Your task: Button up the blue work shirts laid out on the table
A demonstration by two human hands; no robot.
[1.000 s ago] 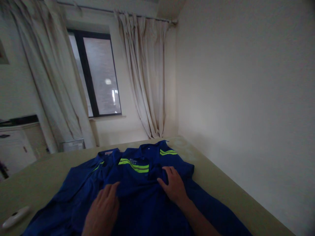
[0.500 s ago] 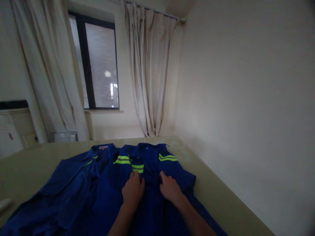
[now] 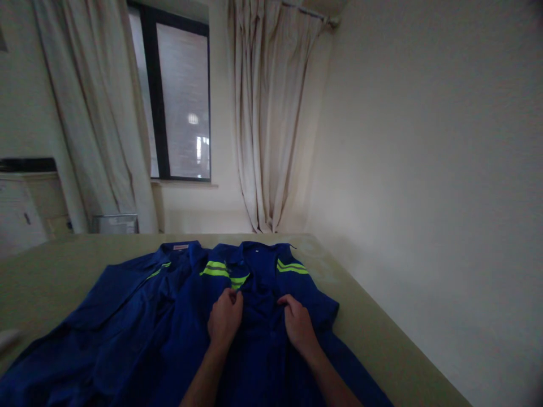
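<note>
A dark blue work jacket (image 3: 265,367) lies spread out in front of me, its front parted below the collar. Yellow-green reflective strips cross its chest and shoulder. My left hand (image 3: 225,317) is closed with finger and thumb on the front edge, just below a strip. At the opposite front edge, my right hand (image 3: 297,323) pinches the cloth, its fingers bent towards the middle. Against the left side of this jacket rests a second blue work jacket (image 3: 106,328), with a label in its collar and a thin bright strip. The lower parts of both run out of view.
The clothes lie on a pale green, flat surface (image 3: 356,316) that meets a bare wall (image 3: 424,169) on the right. Beyond stand a window (image 3: 184,102) and curtains (image 3: 267,124). A white cabinet (image 3: 21,215) is far left, and a blurred pale object (image 3: 7,338) lies at the left edge.
The view has shifted slightly, so the room sits further right and higher. The jacket's left front edge and its strip have folded over a little near my left hand. My hands are slightly further apart.
</note>
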